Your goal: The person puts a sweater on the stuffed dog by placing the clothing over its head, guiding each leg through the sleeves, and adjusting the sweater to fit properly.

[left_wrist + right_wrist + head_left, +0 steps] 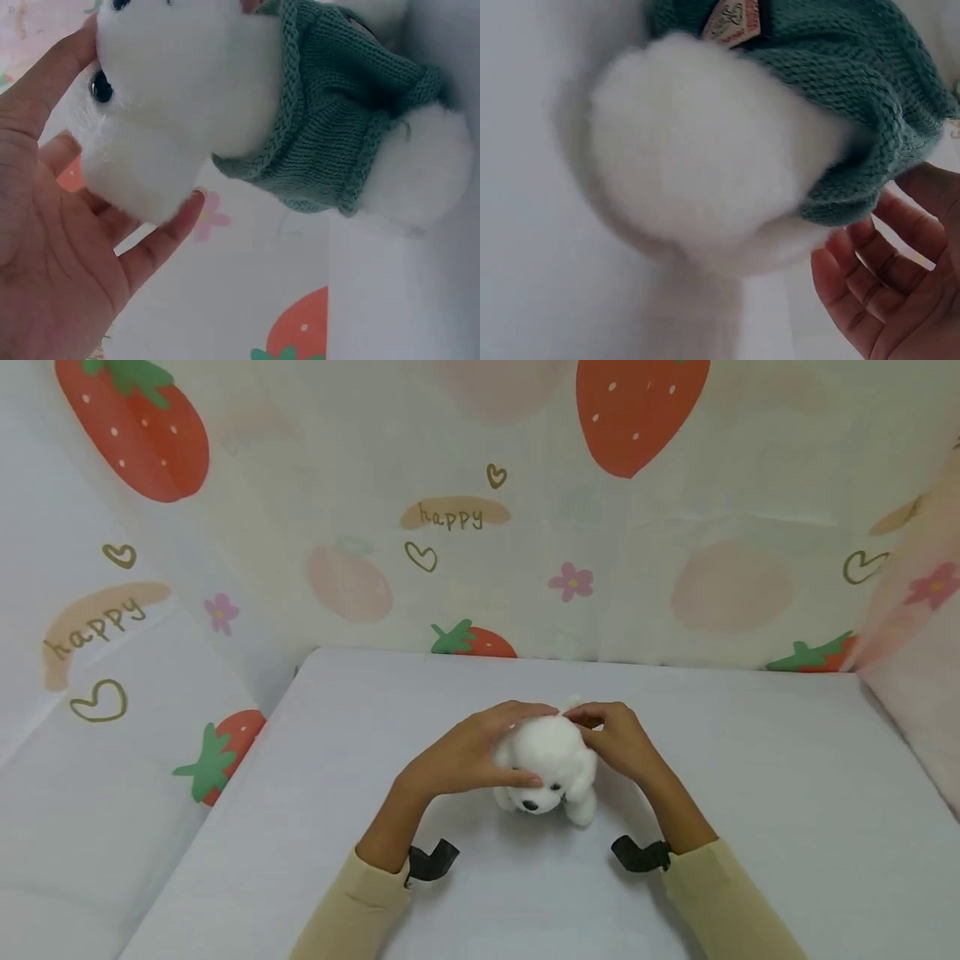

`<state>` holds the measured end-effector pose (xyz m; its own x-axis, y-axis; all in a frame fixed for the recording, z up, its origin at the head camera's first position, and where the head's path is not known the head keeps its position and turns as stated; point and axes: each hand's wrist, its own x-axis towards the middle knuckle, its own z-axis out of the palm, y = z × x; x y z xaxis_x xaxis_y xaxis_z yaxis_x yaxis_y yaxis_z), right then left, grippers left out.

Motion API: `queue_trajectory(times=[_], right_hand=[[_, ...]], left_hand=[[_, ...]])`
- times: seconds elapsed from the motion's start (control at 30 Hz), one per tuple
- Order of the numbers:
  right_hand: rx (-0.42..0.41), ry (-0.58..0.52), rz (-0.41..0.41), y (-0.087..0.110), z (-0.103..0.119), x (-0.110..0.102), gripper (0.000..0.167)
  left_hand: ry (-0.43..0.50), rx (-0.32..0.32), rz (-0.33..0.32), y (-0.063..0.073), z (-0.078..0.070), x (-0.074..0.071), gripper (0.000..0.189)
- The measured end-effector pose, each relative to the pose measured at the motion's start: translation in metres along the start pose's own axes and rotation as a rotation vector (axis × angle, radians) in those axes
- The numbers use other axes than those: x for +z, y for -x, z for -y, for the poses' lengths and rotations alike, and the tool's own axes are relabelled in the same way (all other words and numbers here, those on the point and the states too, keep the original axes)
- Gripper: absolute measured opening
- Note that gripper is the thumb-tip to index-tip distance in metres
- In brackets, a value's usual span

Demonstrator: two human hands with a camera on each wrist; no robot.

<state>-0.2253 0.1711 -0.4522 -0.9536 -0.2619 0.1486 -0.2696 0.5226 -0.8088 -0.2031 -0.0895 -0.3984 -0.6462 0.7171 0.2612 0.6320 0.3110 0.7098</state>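
A white plush dog point(546, 747) stands on the table, its face toward me. It wears a green knitted sweater point(330, 112), which the head view hides behind the dog's head. My left hand point(465, 758) holds the head, thumb across the face and fingers over the top and side. Behind the head, my right hand point(621, 745) has its fingertips at the dog's back. In the right wrist view, the thumb and curled fingers point(870, 270) pinch the sweater's edge beside the fluffy white rear. A small label point(736, 21) shows on the sweater.
The white table point(360, 702) extends around the dog on all sides. Behind it hangs a curtain point(637, 527) printed with strawberries, hearts and flowers. Black wrist mounts point(433, 862) sit at both cuffs, just above the table.
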Motion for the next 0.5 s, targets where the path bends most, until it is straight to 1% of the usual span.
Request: queue_trajectory(times=[0.07,0.17,0.3,0.4,0.5], right_hand=[[-0.024,0.012,0.013,-0.005,0.000,-0.001,0.013],[-0.072,0.059,0.017,-0.012,0.000,-0.001,0.008],[-0.114,0.174,-0.007,-0.017,0.000,-0.001,0.007],[-0.105,0.275,-0.041,-0.019,-0.001,-0.001,0.009],[-0.076,0.366,-0.068,-0.021,-0.005,-0.001,0.010]], left_hand=[[0.026,0.015,-0.005,-0.001,0.001,0.001,0.073],[0.063,0.039,0.010,-0.002,0.004,0.000,0.069],[0.092,0.040,0.042,-0.001,0.007,0.000,0.062],[0.105,0.036,0.063,-0.001,0.008,-0.001,0.059],[0.107,0.047,0.090,0.000,0.010,-0.002,0.058]])
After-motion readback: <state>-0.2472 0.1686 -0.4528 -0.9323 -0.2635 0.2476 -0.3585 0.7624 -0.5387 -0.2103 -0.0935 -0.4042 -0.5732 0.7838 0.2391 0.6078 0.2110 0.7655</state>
